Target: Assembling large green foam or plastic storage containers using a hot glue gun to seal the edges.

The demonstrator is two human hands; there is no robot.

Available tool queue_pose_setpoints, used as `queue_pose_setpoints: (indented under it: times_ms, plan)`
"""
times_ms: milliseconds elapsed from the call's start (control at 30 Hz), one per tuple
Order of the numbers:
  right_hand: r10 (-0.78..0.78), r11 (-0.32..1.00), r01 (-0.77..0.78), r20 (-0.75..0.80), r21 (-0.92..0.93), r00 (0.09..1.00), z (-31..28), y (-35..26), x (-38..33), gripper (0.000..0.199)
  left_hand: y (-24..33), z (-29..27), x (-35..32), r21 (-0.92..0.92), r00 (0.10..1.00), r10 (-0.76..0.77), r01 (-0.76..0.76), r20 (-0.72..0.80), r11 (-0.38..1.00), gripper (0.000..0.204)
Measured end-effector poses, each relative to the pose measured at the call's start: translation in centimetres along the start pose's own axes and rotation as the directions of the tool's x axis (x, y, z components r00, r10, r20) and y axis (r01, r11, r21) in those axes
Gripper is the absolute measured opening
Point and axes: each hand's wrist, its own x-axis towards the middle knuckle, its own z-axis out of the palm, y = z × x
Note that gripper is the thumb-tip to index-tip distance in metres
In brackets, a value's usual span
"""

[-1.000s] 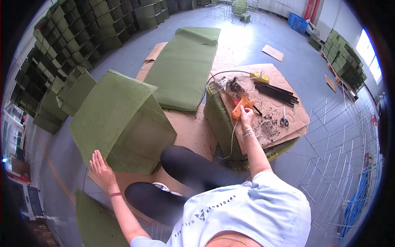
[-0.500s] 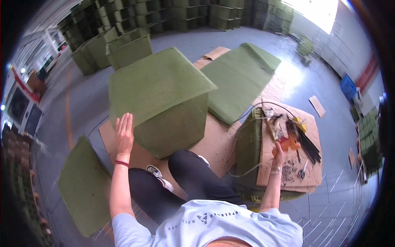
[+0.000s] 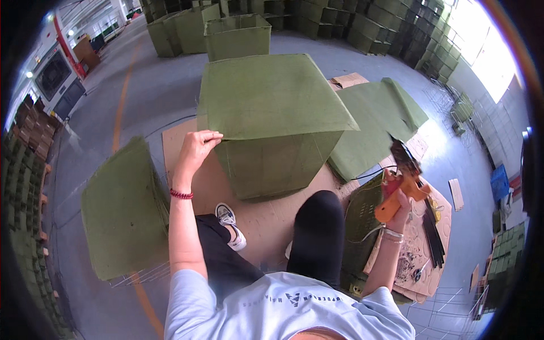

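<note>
In front of my knees stands a large green fabric-covered box [image 3: 277, 96], its flat top panel jutting over the near side at the front right corner. At the box's near left corner my left hand [image 3: 195, 152] is closed, pinching the edge of the green top panel. Off to the right, my right hand [image 3: 400, 214] grips an orange glue gun [image 3: 417, 190] with a dark, crusted front end. The gun is raised above a cardboard-topped stand, its nozzle pointing up and away from me.
Cardboard sheeting [image 3: 263, 226] lies beneath the box. Folded green panels [image 3: 122, 215] stand at left, and another green panel [image 3: 368, 116] lies at right. The stand's cardboard top [image 3: 408, 277] bears black strips [image 3: 434, 235] and scissors [image 3: 418, 274]. Green bins [image 3: 238, 41] stand behind.
My right hand has lifted the glue gun up off the cardboard-topped stand. My left hand has gone from flat, outstretched fingers to a pinch on the box's edge. The view has shifted.
</note>
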Motion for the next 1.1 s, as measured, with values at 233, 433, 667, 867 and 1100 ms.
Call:
queue_pose_setpoints:
  times_ms: [233, 433, 667, 867, 1100]
  plan:
    - [0.379, 0.914, -0.404, 0.41, -0.028, 0.829, 11.8, 4.4, -4.1, 0.045, -0.4, -0.3, 0.4, -0.221, 0.979, -0.203, 0.192, -0.03, 0.956, 0.014]
    - [0.469, 0.871, -0.488, 0.396, -0.057, 0.789, 15.7, 9.7, -7.1, 0.041, -1.6, -0.3, 1.1, -0.267, 0.981, -0.196, 0.187, -0.005, 0.945, 0.015]
    - [0.439, 0.88, -0.467, 0.516, -0.083, 0.735, 19.2, 13.7, -7.8, 0.02, -1.3, 0.5, 1.1, -0.288, 0.977, -0.213, 0.197, -0.024, 0.937, 0.015]
    - [0.429, 0.897, -0.412, 0.542, -0.16, 0.722, 21.5, 16.1, -7.7, 0.017, -2.0, 0.5, 0.7, -0.28, 0.98, -0.187, 0.16, -0.072, 0.946, 0.015]
    - [0.498, 0.867, -0.423, 0.433, -0.264, 0.751, 20.0, 17.0, -8.1, 0.018, -0.1, 2.2, 0.0, -0.311, 0.971, -0.231, 0.2, -0.068, 0.929, 0.017]
